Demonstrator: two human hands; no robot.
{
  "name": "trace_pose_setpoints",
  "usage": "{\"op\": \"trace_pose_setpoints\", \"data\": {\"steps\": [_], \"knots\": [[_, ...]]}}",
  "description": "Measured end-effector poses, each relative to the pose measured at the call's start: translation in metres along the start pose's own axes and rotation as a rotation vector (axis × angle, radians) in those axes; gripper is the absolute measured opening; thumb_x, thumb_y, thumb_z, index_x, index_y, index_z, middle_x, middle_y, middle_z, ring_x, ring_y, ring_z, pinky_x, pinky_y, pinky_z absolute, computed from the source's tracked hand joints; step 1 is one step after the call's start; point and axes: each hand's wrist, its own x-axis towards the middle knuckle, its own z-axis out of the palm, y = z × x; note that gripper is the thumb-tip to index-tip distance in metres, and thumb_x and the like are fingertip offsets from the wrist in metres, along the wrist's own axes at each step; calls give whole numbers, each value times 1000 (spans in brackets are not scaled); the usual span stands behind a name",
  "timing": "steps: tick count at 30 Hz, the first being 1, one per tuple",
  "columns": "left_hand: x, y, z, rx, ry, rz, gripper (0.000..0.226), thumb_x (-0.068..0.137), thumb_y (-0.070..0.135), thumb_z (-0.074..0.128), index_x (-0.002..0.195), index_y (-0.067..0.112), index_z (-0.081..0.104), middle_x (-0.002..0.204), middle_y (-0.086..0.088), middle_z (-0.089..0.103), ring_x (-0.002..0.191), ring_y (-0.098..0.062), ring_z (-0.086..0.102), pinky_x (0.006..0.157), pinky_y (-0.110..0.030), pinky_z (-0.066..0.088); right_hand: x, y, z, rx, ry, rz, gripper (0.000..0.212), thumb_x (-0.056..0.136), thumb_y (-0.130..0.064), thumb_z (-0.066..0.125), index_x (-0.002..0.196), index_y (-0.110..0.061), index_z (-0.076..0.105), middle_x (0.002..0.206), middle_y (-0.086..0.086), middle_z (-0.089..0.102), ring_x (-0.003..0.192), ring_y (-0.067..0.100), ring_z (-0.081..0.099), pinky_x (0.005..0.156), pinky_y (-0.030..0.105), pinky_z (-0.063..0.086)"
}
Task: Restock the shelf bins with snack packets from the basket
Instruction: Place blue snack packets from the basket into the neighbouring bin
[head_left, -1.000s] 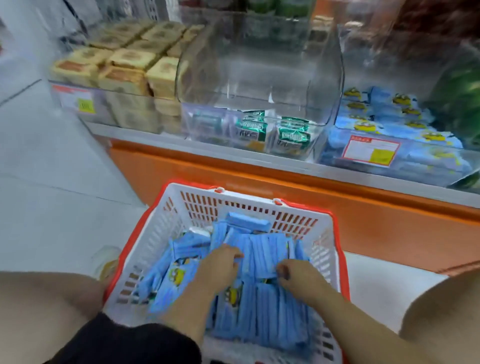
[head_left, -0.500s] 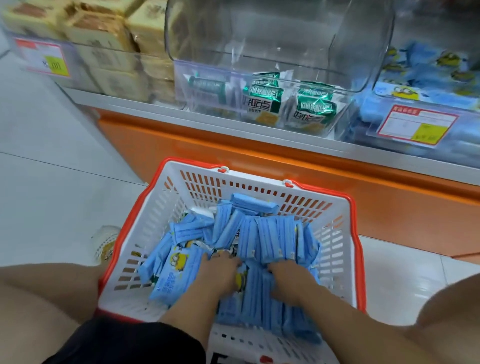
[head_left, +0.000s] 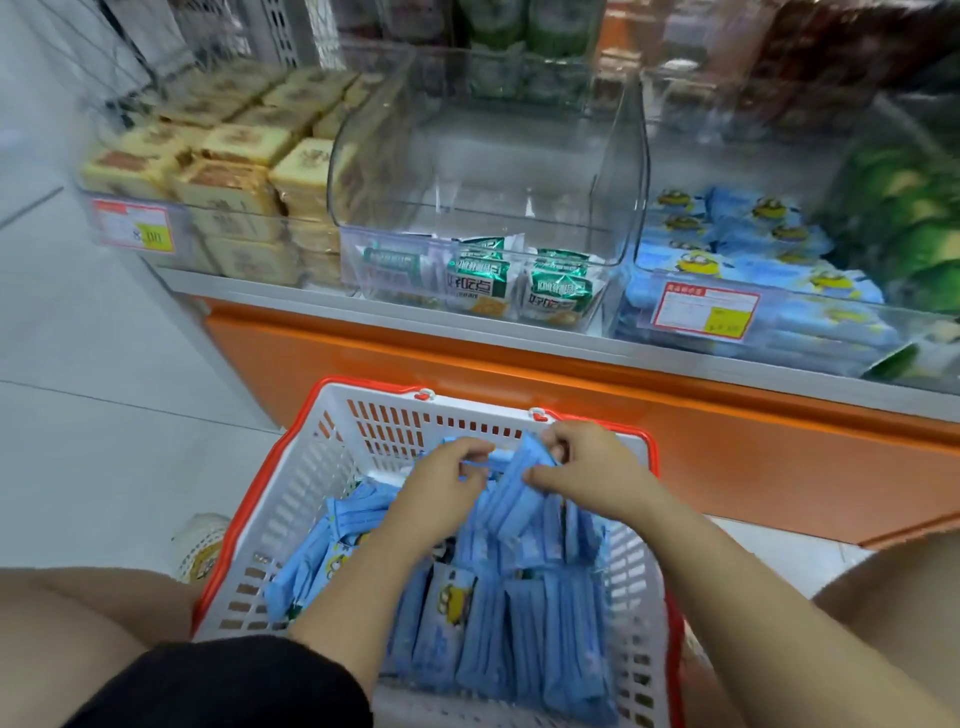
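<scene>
- Currently left hand (head_left: 447, 483) and right hand (head_left: 587, 467) pinch one blue packet bundle (head_left: 511, 499) over the basket (head_left: 363, 415).
- Outer packets may slip free while lifting.

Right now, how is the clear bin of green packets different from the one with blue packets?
The clear plastic bin of green packets holds only a few at its front; the clear plastic bin of blue packets is much fuller. The blue one carries a red-bordered price label; the green one shows none. Both are see-through.
</scene>
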Motion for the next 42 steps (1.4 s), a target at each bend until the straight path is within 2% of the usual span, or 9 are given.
{"op": "trace_pose_setpoints", "data": {"steps": [5, 10, 13, 18, 24, 29, 31, 35, 42], "knots": [[-17, 72, -41, -150, 177, 288, 24, 93, 30, 68, 116, 30, 64, 114, 13, 66, 100, 1, 61, 89, -22, 49, -18, -51, -57, 112, 213, -140, 14, 76, -19, 76, 77, -21, 62, 63, -6, 54, 53, 5, 46, 50, 19, 36], [-30, 117, -56, 144, 171, 475, 63, 74, 52, 74, 132, 33, 57, 117, 13, 53, 105, -2, 57, 93, -24, 47, -30, -79, -101, 189, 370, -163, 16, 75, -20, 78, 79, -20, 63, 59, -5, 51, 48, 2, 44, 49, 19, 37], [-36, 143, -59, 177, 240, 519, 53, 80, 37, 75, 131, 35, 57, 115, 14, 54, 98, 5, 55, 83, -6, 40, -42, -90, -120, 342, 328, -179, 23, 79, -23, 80, 95, -14, 66, 62, 1, 56, 55, 11, 54, 56, 30, 47], [-37, 179, -58, -601, -35, 335, 33, 82, 17, 77, 113, 21, 65, 107, 2, 71, 89, -5, 69, 80, -22, 55, -63, -92, -161, 668, 106, -232, 38, 81, -47, 66, 110, -21, 68, 98, 0, 73, 79, 18, 70, 75, 31, 50], [-21, 216, -52, -1022, -282, 257, 48, 80, 13, 70, 126, 9, 56, 114, -14, 69, 96, -27, 69, 78, -40, 60, -58, -79, -204, 333, 96, -280, 32, 88, -33, 71, 120, -29, 65, 103, -8, 75, 94, 5, 70, 79, 24, 54], [2, 249, -56, -869, -232, 284, 31, 90, 15, 61, 120, 12, 56, 108, -10, 68, 84, -21, 70, 66, -30, 57, -36, -74, -230, 343, 157, -380, 48, 79, -28, 80, 123, -30, 62, 114, 0, 72, 107, 23, 68, 97, 50, 52], [11, 262, -60, -811, -262, 254, 20, 96, 16, 56, 116, 15, 58, 105, -9, 69, 81, -20, 68, 63, -28, 54, -30, -73, -248, 318, 257, -413, 66, 79, -25, 81, 136, -33, 51, 130, -1, 61, 110, 20, 65, 99, 47, 51], [36, 288, -66, -547, -224, 226, 16, 101, 21, 49, 110, 19, 63, 98, -6, 70, 82, -20, 65, 67, -29, 51, -16, -61, -274, -124, 371, -519, 70, 84, -16, 73, 140, -44, 40, 145, -5, 37, 134, 17, 39, 105, 40, 42], [79, 331, -58, -334, -226, 186, 16, 101, 26, 51, 102, 19, 65, 98, -10, 71, 86, -23, 67, 71, -32, 56, 10, -25, -282, -737, 662, -508, 72, 71, -25, 82, 136, -32, 53, 151, 11, 35, 129, 32, 31, 96, 52, 46]]}}
